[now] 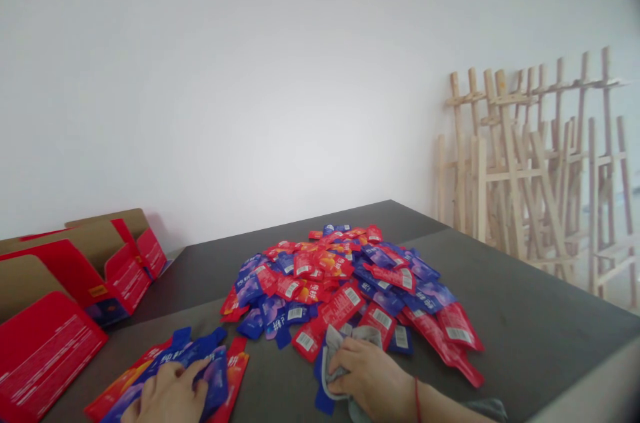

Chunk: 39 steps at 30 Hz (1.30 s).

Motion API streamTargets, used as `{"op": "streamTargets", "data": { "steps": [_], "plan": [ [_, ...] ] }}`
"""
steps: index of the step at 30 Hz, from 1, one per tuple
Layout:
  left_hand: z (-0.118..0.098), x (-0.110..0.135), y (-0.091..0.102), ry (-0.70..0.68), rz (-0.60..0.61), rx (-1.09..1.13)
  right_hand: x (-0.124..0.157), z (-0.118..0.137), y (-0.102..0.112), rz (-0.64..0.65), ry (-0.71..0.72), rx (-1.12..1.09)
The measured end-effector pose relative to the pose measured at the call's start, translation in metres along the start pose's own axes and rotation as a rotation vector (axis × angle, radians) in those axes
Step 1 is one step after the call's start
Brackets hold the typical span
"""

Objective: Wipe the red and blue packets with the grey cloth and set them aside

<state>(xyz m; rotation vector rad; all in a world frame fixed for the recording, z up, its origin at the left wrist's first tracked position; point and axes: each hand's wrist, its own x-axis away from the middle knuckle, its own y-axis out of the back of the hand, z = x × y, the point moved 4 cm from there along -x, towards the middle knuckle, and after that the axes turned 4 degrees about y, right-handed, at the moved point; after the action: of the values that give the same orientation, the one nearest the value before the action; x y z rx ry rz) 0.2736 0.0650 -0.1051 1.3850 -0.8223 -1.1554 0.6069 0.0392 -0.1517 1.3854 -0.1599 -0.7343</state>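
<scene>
At the lower left, my left hand has its fingers bent around a blue packet, over a small group of packets. A red packet sticks out beside it. My right hand, with a red string on the wrist, is closed on a grey cloth. The cloth lies against the near edge of a large heap of red and blue packets. Part of a blue packet shows beneath the cloth. The right palm is hidden.
Open red cardboard boxes with brown insides stand at the left. The dark table reaches back towards a white wall. Several wooden easels stand beyond its right edge.
</scene>
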Motion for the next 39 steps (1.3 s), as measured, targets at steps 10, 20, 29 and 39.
{"op": "streamTargets", "data": {
  "steps": [10, 20, 29, 39],
  "plan": [
    [-0.093, -0.017, 0.03, -0.224, -0.105, -0.104, -0.001, 0.001, 0.002, -0.012, 0.014, -0.016],
    [-0.107, -0.036, 0.021, -0.157, 0.088, 0.031, 0.0, -0.002, -0.001, -0.04, 0.022, -0.037],
    [-0.101, -0.001, 0.024, -0.158, 0.252, 0.149, -0.001, -0.001, 0.001, -0.061, 0.039, -0.053],
    [-0.07, 0.045, -0.004, -0.158, 0.423, 0.764, 0.001, 0.0, 0.003, -0.09, 0.019, -0.126]
  ]
}}
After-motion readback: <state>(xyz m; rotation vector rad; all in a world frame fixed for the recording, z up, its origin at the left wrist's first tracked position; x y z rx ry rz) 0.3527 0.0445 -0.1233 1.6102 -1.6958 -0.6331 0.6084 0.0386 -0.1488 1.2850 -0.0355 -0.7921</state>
